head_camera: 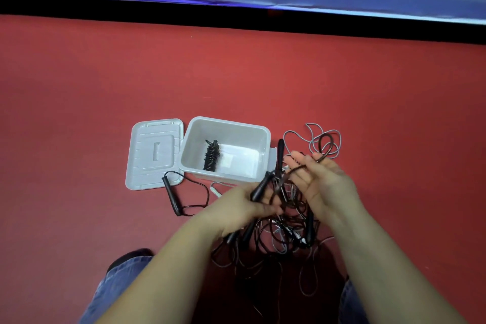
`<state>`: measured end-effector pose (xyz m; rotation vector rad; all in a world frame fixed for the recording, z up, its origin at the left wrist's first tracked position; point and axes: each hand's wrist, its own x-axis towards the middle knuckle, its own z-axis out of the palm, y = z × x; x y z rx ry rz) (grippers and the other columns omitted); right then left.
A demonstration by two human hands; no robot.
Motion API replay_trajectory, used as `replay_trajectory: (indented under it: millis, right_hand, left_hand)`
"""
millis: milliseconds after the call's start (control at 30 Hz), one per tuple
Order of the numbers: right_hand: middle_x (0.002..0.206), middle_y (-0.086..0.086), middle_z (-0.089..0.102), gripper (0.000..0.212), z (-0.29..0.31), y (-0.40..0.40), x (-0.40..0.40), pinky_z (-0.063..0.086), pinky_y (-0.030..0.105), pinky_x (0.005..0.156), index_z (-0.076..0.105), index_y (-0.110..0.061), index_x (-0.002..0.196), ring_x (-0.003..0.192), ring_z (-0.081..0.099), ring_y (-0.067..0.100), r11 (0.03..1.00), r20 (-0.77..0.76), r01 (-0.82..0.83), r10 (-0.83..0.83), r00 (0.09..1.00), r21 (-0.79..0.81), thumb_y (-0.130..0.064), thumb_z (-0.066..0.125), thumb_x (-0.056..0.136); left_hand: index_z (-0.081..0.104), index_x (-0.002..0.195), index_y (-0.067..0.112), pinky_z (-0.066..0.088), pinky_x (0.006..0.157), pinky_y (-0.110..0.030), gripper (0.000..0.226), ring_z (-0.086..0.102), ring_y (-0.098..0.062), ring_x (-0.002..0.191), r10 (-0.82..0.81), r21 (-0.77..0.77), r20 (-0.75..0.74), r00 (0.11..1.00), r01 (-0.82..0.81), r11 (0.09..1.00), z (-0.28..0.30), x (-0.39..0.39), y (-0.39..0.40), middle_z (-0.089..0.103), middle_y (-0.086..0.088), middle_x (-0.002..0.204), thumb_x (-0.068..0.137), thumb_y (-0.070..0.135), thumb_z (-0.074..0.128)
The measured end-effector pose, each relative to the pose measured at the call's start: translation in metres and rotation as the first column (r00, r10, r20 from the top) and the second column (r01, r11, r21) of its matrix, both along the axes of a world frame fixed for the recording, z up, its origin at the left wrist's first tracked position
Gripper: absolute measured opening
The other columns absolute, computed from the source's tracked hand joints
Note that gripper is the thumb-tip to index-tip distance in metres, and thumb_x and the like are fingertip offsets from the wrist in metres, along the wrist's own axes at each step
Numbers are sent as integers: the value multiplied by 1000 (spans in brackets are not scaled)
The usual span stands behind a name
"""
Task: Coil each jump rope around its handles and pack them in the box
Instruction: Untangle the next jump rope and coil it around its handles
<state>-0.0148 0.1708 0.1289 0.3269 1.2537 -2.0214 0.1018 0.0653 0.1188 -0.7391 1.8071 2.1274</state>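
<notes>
I took the open grey box [263, 139] as my landmark. One black jump rope, already coiled round its handles [211, 155], lay on the box floor toward its left wall, so I judged one rope packed and several more to go. The lid [147, 155] lay flat just left of the box.

My left hand [244, 208], just in front of the box, had its fingers curled round a pair of black handles [261, 187], gripping them together. My right hand [315, 176], off the box's front right corner, was mostly open with fingers extended, and a dark brown cord [324, 144] ran across them and looped up beyond the fingertips; I couldn't tell whether the thumb pinched it.

The main risk sat below my hands: a tangled heap of black and grey ropes [284, 239] in front of the box. The cord I was winding seemed to run down into it, so I judged that pulling a turn tight could drag neighbouring ropes up or set a knot. A thin grey cord [315, 137] sprawled right of the box, close to the raised loop, and could get caught in the wrap. With such a loose right hand the cord could slip off and the coil spring open. Another black handle [171, 197] lay at the lid's front edge with its cord [200, 192] trailing toward my left hand, where it could be snagged.
</notes>
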Motion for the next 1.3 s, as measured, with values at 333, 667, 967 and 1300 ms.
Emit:
replay_trajectory:
  millis: [333, 667, 967, 1300]
  right_hand:
    - [113, -6, 67, 29, -16, 7, 26, 45, 27, 96, 64, -27, 113, 106, 61, 14, 214, -113, -462, 965, 235, 861, -18, 55, 87]
    - [85, 0, 68, 19, -21, 9, 20, 42, 20, 67, 71, -16, 100, 77, 58, 17, 489, -459, 8, 812, 361, 872, -23, 55, 93]
    - [75, -2, 73, 19, 4, -3, 12, 53, 17, 58, 62, -27, 97, 65, 70, 13, 935, -272, -196, 279, 921, 296, -26, 43, 98]
    - [108, -9, 66, 28, -4, 2, 21, 47, 21, 92, 60, -32, 108, 101, 62, 5, 595, -310, -523, 787, 533, 611, -13, 62, 87]
  left_hand:
    - [62, 102, 12, 57, 64, -22, 17, 72, -14, 67, 655, 334, 55, 753, -632, 699, 9, -7, -19, 72, 0, 70, 95, 3, 50]
    - [60, 113, 10, 57, 82, -27, 22, 70, -18, 96, 773, 459, 1, 635, -687, 564, 4, -6, -32, 74, -5, 101, 94, 2, 52]
    - [62, 106, 36, 45, 93, -34, 31, 61, -18, 96, 118, -286, -52, 992, -128, 950, -10, 0, -8, 69, -1, 113, 91, 9, 60]
    - [62, 99, 11, 57, 65, -22, 14, 70, -11, 68, 594, 216, -8, 804, -579, 786, -1, -7, -15, 70, -4, 81, 96, 4, 50]
